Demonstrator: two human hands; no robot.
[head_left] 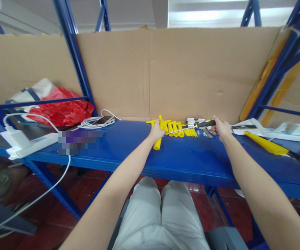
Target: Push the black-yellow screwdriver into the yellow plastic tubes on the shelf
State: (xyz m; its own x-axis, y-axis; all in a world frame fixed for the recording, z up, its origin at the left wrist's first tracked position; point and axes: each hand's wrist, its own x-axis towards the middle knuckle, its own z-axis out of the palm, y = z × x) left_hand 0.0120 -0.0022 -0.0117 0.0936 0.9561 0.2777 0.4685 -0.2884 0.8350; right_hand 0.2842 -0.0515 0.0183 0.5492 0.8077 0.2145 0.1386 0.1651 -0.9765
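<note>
My left hand (157,131) is closed round a yellow plastic handle-shaped piece (157,143), whose ends show above and below the fingers. My right hand (221,128) grips the black-and-yellow handle of a screwdriver (206,123). Its long thin shaft points left, and the tip reaches the yellow piece near my left fingers; whether it touches cannot be made out. Behind the shaft, several similar yellow pieces (173,129) lie in a row on the blue shelf (129,139). Flat yellow parts (191,132) and small metal parts (207,133) lie just right of them.
A larger yellow tapered piece (266,143) lies at the right, near a white power strip (289,137). To the left are a coiled white cable (96,122), a red plastic bag (61,107) and another power strip (36,145). A cardboard panel (186,73) stands behind.
</note>
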